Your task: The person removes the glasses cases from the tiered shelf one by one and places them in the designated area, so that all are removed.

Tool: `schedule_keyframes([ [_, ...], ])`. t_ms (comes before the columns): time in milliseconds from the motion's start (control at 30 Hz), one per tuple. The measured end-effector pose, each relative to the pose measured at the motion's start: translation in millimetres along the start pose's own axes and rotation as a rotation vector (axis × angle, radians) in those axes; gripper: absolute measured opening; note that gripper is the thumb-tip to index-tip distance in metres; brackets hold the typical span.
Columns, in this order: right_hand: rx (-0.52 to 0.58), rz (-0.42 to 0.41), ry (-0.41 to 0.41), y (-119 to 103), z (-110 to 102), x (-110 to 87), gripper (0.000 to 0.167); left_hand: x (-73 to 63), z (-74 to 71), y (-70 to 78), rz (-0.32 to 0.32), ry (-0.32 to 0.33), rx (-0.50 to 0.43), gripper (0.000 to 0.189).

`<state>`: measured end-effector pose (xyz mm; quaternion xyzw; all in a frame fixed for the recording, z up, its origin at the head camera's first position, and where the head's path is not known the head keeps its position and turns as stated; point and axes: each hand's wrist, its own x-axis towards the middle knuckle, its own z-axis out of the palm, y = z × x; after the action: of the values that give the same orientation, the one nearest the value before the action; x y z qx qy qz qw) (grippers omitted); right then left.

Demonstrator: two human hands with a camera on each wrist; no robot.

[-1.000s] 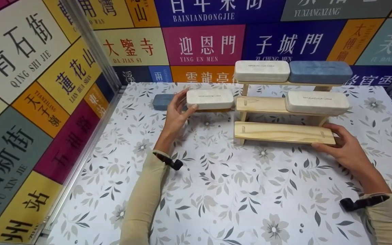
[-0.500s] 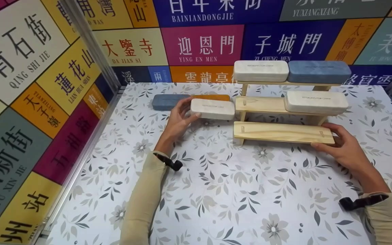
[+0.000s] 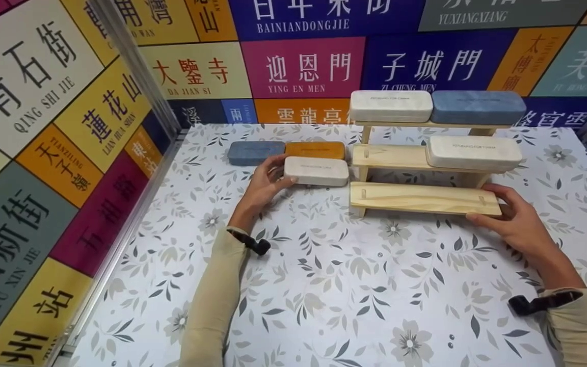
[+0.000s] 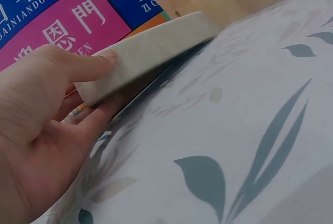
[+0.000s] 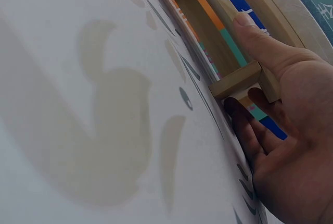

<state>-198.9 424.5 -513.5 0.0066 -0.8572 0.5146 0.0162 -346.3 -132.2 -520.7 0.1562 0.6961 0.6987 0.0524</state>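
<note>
My left hand (image 3: pixel 265 182) grips the left end of a white glasses case (image 3: pixel 316 172), thumb on its front and fingers behind. In the left wrist view the case (image 4: pixel 151 49) is close over the tabletop, with a dark shadow under it. An orange glasses case (image 3: pixel 316 149) and a blue glasses case (image 3: pixel 256 153) lie end to end just behind. My right hand (image 3: pixel 520 221) grips the right end of the lowest step of a three-step wooden stand (image 3: pixel 421 198). In the right wrist view, the thumb (image 5: pixel 244 21) lies along the step's board and the fingers curl below it.
On the stand's top step are a white case (image 3: pixel 391 107) and a blue case (image 3: pixel 478 108). Another white case (image 3: pixel 474 153) sits on the right half of the middle step. Sign-printed walls (image 3: pixel 303 66) stand behind and at the sides of the flower-patterned tabletop (image 3: pixel 324 306).
My left hand has drawn the white case forward and lower, from over the orange case to in front of it, uncovering the orange one. My right hand stays on the stand.
</note>
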Motion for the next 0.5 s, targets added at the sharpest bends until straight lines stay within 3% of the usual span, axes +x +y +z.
schedule_keyframes([
  [133,0.008,0.000,-0.002,0.5,0.0,-0.1,0.075,-0.3,-3.5,1.8,-0.008,-0.015,0.063,0.073],
  [500,0.004,-0.004,-0.011,1.0,-0.7,0.5,0.073,2.3,-9.4,1.8,0.015,-0.009,0.123,0.066],
])
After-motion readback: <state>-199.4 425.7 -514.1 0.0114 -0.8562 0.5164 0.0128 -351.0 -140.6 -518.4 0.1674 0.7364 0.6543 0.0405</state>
